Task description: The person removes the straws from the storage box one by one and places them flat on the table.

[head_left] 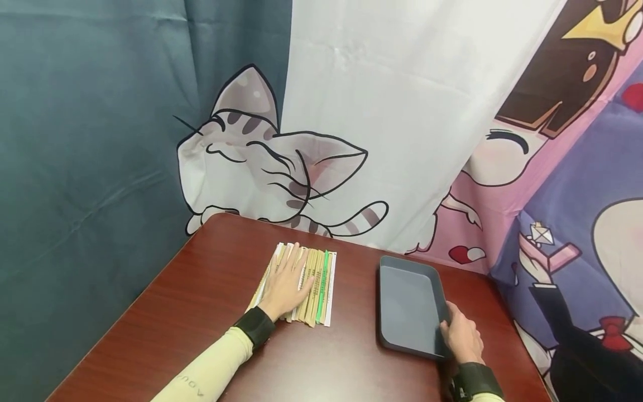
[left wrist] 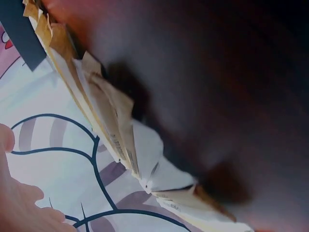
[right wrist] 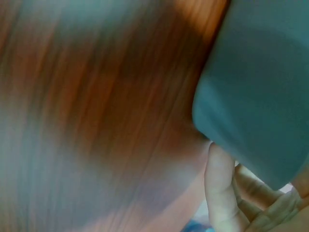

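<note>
A row of long, narrow paper-wrapped packets [head_left: 312, 279], apparently wrapped chopsticks, lies side by side on the table. Most are tan, some are white, and a bright green one [head_left: 323, 285] lies near the right end. My left hand [head_left: 285, 283] rests across the left part of the row, fingers straight, hiding several packets. The left wrist view shows the near ends of the packets [left wrist: 116, 116] close up. To the right, my right hand [head_left: 463, 333] grips the right wall of a dark grey rectangular tray [head_left: 412, 301], thumb over the rim. Its fingers [right wrist: 220, 186] touch the tray's outer side.
Both tray and packets are on a reddish-brown wooden table [head_left: 201, 290]. Bare tabletop separates the packets from the tray. Behind the table hangs a printed curtain [head_left: 402, 111] with cartoon figures, close to the back edge.
</note>
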The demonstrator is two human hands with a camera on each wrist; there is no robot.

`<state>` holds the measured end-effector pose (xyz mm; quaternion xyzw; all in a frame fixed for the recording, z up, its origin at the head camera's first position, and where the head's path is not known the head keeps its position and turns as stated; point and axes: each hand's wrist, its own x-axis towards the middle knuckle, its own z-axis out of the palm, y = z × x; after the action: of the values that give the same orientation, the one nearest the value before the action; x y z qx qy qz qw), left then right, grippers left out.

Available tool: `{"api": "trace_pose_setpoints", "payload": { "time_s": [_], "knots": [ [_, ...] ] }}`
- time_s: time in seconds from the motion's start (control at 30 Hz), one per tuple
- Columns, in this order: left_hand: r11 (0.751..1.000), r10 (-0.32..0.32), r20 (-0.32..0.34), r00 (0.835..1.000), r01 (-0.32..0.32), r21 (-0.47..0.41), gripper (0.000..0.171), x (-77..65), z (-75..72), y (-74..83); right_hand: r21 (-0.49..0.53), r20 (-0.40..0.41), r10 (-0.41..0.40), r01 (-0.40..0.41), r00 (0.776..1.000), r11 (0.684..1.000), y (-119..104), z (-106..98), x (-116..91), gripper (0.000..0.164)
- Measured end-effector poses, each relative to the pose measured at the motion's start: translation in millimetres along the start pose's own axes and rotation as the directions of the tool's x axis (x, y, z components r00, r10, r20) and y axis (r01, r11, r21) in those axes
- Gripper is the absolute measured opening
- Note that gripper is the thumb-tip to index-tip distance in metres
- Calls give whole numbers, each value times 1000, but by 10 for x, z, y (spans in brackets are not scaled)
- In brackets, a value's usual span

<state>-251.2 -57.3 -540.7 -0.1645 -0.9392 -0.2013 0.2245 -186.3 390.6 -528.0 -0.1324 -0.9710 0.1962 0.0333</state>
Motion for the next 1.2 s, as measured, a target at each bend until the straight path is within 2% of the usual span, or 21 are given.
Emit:
{"api": "trace_pose_setpoints", "payload": {
  "time_s": [0.27,0.53,0.7,0.87,1.03,1.1,1.2],
  "knots": [
    [1000,11,20,1000,-11,-11,69,13,-89,-3,-18,22,68,-67,997,998,465,-119,46,58],
    [999,41,42,998,-42,33,68,44,-102,-36,-43,-47,161,-163,986,986,918,-218,71,57],
    [998,48,44,998,-50,29,65,4,-103,-61,-45,-66,183,-186,981,982,1106,-203,50,57],
    [999,46,53,998,-47,19,65,-26,-111,-84,-20,-60,202,-203,978,979,1095,-204,47,60],
    [999,38,49,998,-39,27,65,-3,-112,-95,-12,-67,226,-227,972,974,942,-272,120,64],
    [1000,27,59,998,-28,13,65,12,-118,-83,-3,-84,209,-210,974,978,835,-314,167,64],
    [1000,5,82,997,-4,-13,66,33,-126,-55,16,-149,135,-134,980,991,581,-389,227,66]
  ]
}}
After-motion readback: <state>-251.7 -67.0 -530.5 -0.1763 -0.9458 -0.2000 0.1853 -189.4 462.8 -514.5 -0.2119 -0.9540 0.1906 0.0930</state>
